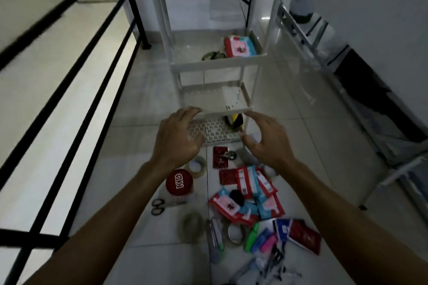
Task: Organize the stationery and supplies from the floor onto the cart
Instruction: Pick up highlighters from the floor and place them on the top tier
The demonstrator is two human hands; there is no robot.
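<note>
Head view shows both hands raised over the floor, just short of the white cart [215,65]. Left hand [177,136] has its fingers spread and lightly bent, holding nothing. Right hand [266,140] is likewise spread, thumb apart from the fingers, holding nothing. Beyond the fingertips, the cart's lowest tray carries a yellow-and-black item [236,120], identity unclear; the upper tray already holds a red-and-pink packet [240,47] and a green item too dim to name.

Remaining supplies lie on the floor beneath and behind the wrists. Under the left wrist: a clear tape roll [197,165], a red round tin [179,183], and black-handled scissors [159,206]. Under the right wrist: a pile of red and blue packets [250,190]. Nearer the body lie highlighters [261,239] and a red booklet [304,237].

Judgement: packets look light, soft and slippery; pinch them by an edge. Tin appears rigid; grip around its side. Scissors are best lifted by the handles.
</note>
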